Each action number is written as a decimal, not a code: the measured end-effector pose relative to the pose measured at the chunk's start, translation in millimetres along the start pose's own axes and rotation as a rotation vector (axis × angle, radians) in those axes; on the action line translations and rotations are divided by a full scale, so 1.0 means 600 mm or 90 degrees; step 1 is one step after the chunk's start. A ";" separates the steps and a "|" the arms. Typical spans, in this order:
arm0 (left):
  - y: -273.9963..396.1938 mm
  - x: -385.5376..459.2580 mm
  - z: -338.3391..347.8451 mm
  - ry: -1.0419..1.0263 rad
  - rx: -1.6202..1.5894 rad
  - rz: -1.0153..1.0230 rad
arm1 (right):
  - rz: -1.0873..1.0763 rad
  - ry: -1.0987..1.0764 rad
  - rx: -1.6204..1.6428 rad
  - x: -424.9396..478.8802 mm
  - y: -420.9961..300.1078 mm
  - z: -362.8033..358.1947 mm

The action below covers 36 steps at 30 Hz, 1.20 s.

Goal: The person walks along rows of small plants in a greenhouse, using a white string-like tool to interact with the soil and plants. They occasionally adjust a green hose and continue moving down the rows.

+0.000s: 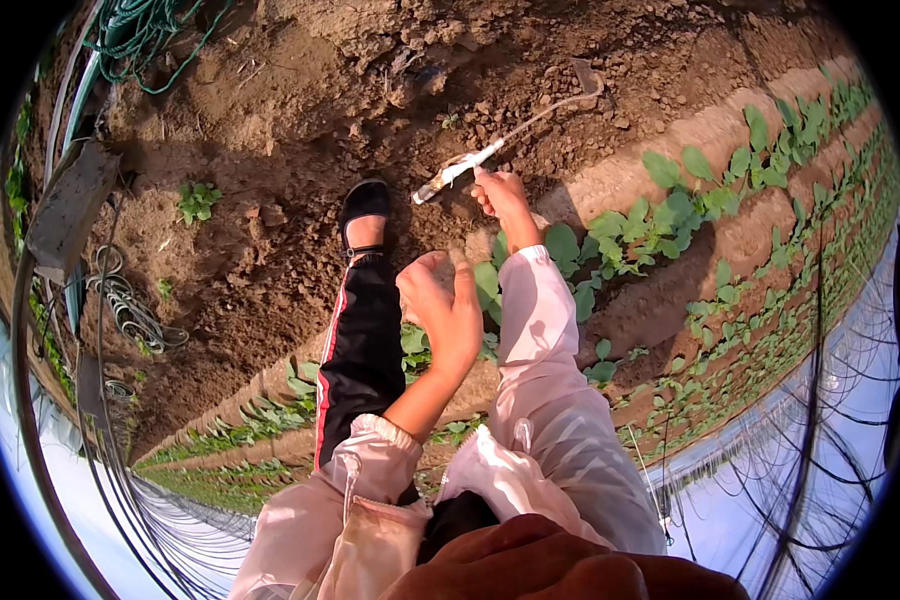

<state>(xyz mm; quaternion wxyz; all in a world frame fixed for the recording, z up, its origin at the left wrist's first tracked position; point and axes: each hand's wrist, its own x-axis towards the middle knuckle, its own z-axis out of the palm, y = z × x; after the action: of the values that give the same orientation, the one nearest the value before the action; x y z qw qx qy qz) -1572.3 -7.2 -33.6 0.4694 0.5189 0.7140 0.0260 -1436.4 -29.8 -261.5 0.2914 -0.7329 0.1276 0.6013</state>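
A small hand hoe (469, 161) with a white-wrapped handle, a thin curved neck and a flat blade is over loose brown soil ahead of me. My right hand (504, 199), fingers curled, is just beside the handle; whether it touches or grips anything is unclear. Closer to my body, my left hand (446, 315) has bent fingers with the thumb apart, and no object shows in it. Green leafy seedlings (562, 251) grow under and beside my right wrist, and a few leaves show around my left hand.
My foot in a black shoe (365, 202) stands on the soil. Ridged crop rows (765, 247) run along the right. At left are a concrete block (71, 210), coiled cord (131, 307), green rope (139, 37) and curved tunnel hoops (26, 420). A lone weed (197, 202) grows left of the shoe.
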 end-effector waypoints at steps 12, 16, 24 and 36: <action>-0.031 -0.019 0.022 -0.018 0.031 0.025 | -0.239 0.099 0.439 -0.045 0.103 0.150; -0.020 -0.020 0.027 -0.019 -0.042 -0.011 | -0.218 0.097 0.520 -0.160 0.100 0.050; 0.002 -0.029 0.032 -0.041 -0.011 0.023 | -0.484 0.203 0.419 -0.075 -0.250 -0.240; 0.015 -0.022 0.065 -0.019 0.057 0.100 | -0.322 0.187 0.343 -0.158 -0.158 -0.118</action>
<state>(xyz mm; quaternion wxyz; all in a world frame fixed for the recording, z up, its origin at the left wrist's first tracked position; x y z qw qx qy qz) -1538.4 -30.8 -42.4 0.4530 0.5942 0.6642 0.0232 -1351.3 -10.8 -137.3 0.5905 -0.7168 0.1365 0.3448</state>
